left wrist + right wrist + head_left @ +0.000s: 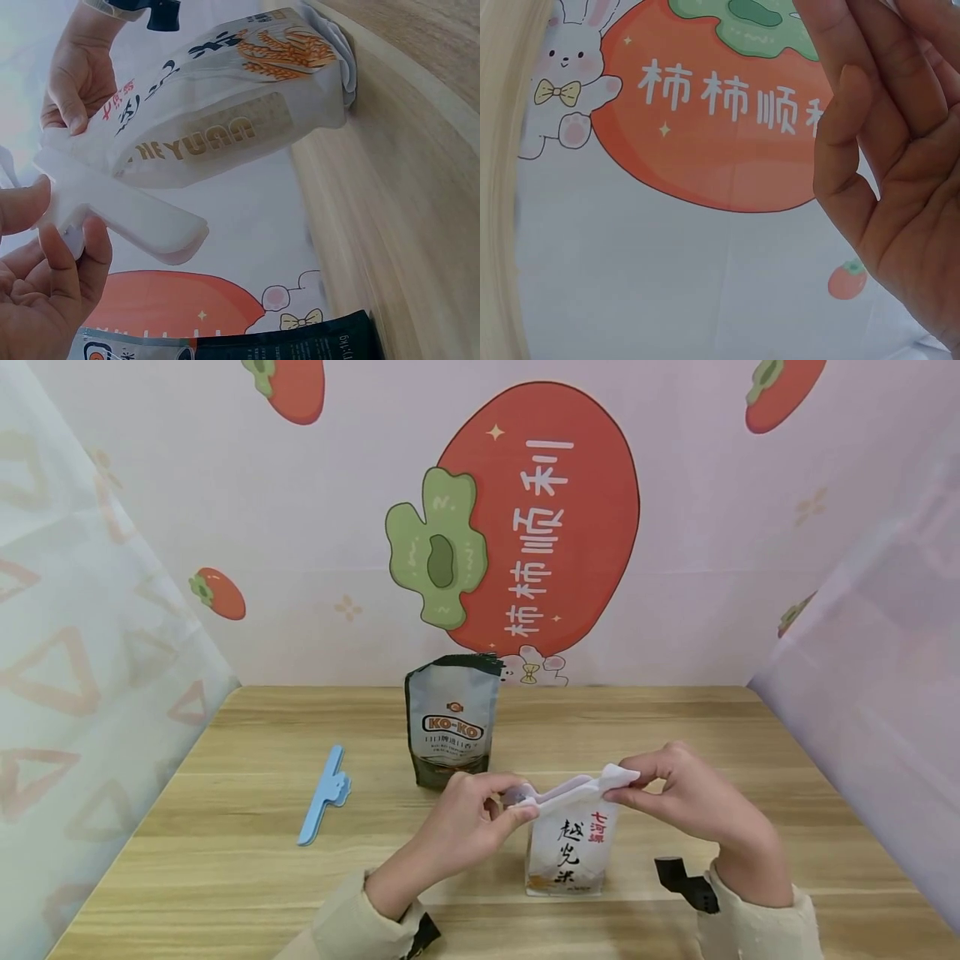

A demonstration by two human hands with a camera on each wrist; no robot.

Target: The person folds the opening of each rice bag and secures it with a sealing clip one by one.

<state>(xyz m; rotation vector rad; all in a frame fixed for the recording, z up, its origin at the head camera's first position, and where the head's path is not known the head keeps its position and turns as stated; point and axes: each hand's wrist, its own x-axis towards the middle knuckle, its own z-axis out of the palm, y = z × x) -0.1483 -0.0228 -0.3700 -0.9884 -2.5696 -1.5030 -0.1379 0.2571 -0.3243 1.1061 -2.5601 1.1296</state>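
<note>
A white rice bag [567, 852] stands upright on the table, its top edge folded over. My left hand [476, 818] pinches a pale lavender bag clip [564, 789] that lies along the bag's top; in the left wrist view the clip [154, 221] reaches out past my left fingers [97, 247] beside the bag [225, 112]. With thumb and fingers, my right hand [686, 789] pinches the opposite top corner of the bag. The right wrist view shows that palm [915, 202] with its fingertips cut off at the frame's edge.
Behind the rice bag stands a dark green and silver KO-KO bag [453, 718]. A blue bag clip [324, 797] lies on the wooden table [225, 877] to the left. A printed cloth backdrop [697, 568] rises at the table's far edge, with cloth at both sides.
</note>
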